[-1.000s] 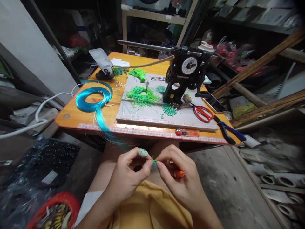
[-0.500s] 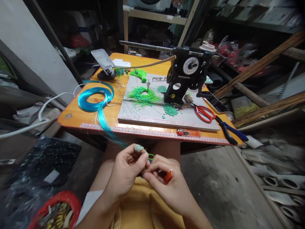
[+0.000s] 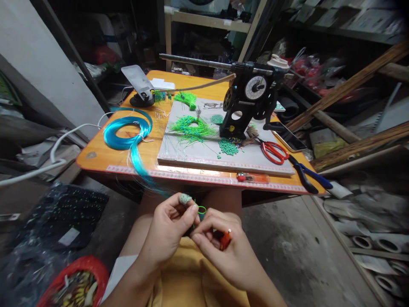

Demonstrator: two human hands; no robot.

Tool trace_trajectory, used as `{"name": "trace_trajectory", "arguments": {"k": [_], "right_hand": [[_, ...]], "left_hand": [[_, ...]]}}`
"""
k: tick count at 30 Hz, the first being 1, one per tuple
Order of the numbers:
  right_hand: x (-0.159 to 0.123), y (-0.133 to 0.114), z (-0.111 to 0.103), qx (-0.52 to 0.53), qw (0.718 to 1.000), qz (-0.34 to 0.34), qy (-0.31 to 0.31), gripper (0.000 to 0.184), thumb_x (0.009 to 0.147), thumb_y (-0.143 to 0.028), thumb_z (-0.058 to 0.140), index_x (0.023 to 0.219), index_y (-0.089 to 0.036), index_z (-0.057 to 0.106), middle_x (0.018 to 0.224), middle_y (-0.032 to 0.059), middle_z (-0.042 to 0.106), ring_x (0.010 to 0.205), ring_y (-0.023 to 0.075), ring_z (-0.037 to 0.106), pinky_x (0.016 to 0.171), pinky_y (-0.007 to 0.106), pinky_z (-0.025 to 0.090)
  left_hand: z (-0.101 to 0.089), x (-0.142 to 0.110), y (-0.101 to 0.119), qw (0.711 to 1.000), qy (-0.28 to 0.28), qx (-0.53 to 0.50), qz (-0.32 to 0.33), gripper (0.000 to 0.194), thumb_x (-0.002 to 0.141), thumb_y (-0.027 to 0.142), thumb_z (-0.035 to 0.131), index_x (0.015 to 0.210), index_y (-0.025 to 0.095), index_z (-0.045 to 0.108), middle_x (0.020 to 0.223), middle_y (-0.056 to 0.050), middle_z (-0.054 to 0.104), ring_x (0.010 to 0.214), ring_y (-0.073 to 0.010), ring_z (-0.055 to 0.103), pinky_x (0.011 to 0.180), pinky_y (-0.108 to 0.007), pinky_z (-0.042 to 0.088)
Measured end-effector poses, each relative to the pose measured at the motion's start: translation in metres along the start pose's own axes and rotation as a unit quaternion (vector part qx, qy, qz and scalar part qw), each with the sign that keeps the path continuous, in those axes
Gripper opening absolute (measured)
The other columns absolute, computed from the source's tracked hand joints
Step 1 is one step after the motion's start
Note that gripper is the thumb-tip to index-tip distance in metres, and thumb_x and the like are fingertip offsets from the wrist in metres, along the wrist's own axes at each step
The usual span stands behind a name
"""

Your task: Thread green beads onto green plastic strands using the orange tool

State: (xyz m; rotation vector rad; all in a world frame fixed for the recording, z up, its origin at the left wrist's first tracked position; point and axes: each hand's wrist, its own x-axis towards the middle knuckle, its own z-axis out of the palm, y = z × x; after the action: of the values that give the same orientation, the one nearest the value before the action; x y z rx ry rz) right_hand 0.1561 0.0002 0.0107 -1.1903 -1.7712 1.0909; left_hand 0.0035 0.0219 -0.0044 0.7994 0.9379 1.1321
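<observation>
My left hand (image 3: 174, 224) is closed in a pinch on a thin bright green cord (image 3: 202, 208), which bends into a small loop just above the fingertips. A pale speckled wrap (image 3: 185, 198) covers the tip of one left finger. Close beside it, my right hand (image 3: 220, 238) is curled, with thumb and forefinger pressed together by the lower end of the cord. An orange tool (image 3: 225, 239) with a small metal tip is tucked in the right palm; its kind is mostly hidden. Both hands are above my lap, in front of the table edge.
On the orange table (image 3: 96, 157) lie a coil of blue fibre (image 3: 111, 134), bundles of green cords (image 3: 193, 130), green beads (image 3: 228, 147), red-handled scissors (image 3: 275, 152), pliers (image 3: 303, 175) and an orange-handled cutter (image 3: 253, 178). A black winding machine (image 3: 238, 102) stands behind. A red bin (image 3: 102, 273) is lower left.
My hands have drawn very slightly apart at the fingertips, showing a little more of the green cord between them. Nothing on the table has moved.
</observation>
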Motion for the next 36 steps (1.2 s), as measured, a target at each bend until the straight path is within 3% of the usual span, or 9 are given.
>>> {"name": "trace_trajectory", "arguments": {"k": [8,14,17,20,24,27,30,33,36], "right_hand": [[-0.001,-0.001,0.000,0.001,1.000,-0.003,-0.005,0.017,0.088,-0.018,0.065,0.071,-0.018,0.066,0.069,-0.0003,0.055,0.060,0.0117,0.051,0.052,0.022,0.040],[-0.007,0.009,-0.007,-0.014,0.999,0.051,0.006,0.019,0.097,-0.040,0.057,0.099,-0.021,0.056,0.076,-0.0013,0.060,0.063,0.0140,0.055,0.058,0.025,0.044],[-0.009,0.007,-0.009,-0.064,0.997,0.041,-0.011,0.014,0.103,-0.032,0.042,0.109,-0.022,0.050,0.090,0.0026,0.061,0.078,0.0166,0.060,0.070,0.027,0.049],[-0.008,0.000,-0.009,-0.071,0.997,-0.006,-0.029,0.022,0.105,-0.020,0.032,0.111,-0.023,0.053,0.099,0.0051,0.060,0.092,0.0174,0.061,0.083,0.029,0.050],[-0.006,0.001,-0.004,-0.051,0.999,-0.010,-0.005,0.023,0.105,-0.021,0.037,0.108,-0.023,0.060,0.092,0.0036,0.058,0.081,0.0161,0.058,0.076,0.028,0.049],[-0.006,0.008,-0.003,0.059,0.997,0.032,0.048,0.027,0.105,-0.027,0.041,0.126,-0.026,0.058,0.090,0.0023,0.059,0.065,0.0125,0.053,0.057,0.024,0.046],[-0.007,0.014,-0.010,0.136,0.990,0.019,0.035,0.027,0.103,-0.027,0.049,0.125,-0.030,0.064,0.085,0.0004,0.060,0.057,0.0093,0.051,0.048,0.021,0.040],[-0.004,0.016,-0.020,0.063,0.997,-0.051,0.012,0.027,0.098,-0.017,0.056,0.117,-0.029,0.072,0.086,0.0018,0.064,0.069,0.0119,0.059,0.059,0.023,0.046],[-0.003,0.015,-0.024,-0.024,0.995,-0.092,0.003,0.035,0.095,-0.009,0.055,0.122,-0.027,0.070,0.094,0.0049,0.067,0.079,0.0147,0.064,0.068,0.026,0.050]], "left_hand": [[0.001,0.000,0.001,1.000,0.006,0.005,0.005,0.028,0.079,0.038,0.080,0.076,0.016,0.062,0.061,0.003,0.062,0.057,-0.0092,0.054,0.056,-0.018,0.046],[-0.003,0.000,0.000,0.998,0.022,0.037,0.050,0.019,0.084,0.029,0.076,0.076,0.016,0.064,0.064,0.004,0.061,0.061,-0.0071,0.055,0.062,-0.014,0.047],[-0.002,0.001,0.000,0.996,0.035,0.050,0.064,0.014,0.084,0.025,0.074,0.078,0.017,0.065,0.065,0.004,0.062,0.061,-0.0072,0.056,0.063,-0.015,0.048],[0.001,0.000,0.001,0.995,0.048,0.051,0.064,0.013,0.080,0.022,0.076,0.076,0.017,0.064,0.068,0.004,0.063,0.062,-0.0079,0.057,0.063,-0.016,0.050],[0.004,-0.002,0.002,0.995,0.040,0.075,0.050,0.013,0.077,0.019,0.076,0.075,0.017,0.063,0.071,0.003,0.062,0.062,-0.0083,0.056,0.062,-0.016,0.049],[0.001,-0.003,0.003,0.993,0.007,0.116,0.037,0.011,0.079,0.020,0.074,0.076,0.016,0.063,0.071,0.003,0.060,0.061,-0.0084,0.052,0.059,-0.017,0.046],[-0.002,-0.002,0.005,0.990,-0.007,0.138,0.027,0.010,0.080,0.022,0.071,0.079,0.017,0.063,0.071,0.002,0.059,0.063,-0.0093,0.051,0.059,-0.018,0.045],[-0.005,-0.002,0.008,0.984,0.000,0.173,0.032,0.008,0.081,0.022,0.069,0.078,0.017,0.063,0.070,0.002,0.058,0.062,-0.0095,0.050,0.057,-0.018,0.043],[-0.004,-0.003,0.008,0.972,0.008,0.226,0.062,0.007,0.081,0.020,0.066,0.077,0.017,0.062,0.070,0.002,0.059,0.062,-0.0103,0.050,0.057,-0.019,0.043]]}}
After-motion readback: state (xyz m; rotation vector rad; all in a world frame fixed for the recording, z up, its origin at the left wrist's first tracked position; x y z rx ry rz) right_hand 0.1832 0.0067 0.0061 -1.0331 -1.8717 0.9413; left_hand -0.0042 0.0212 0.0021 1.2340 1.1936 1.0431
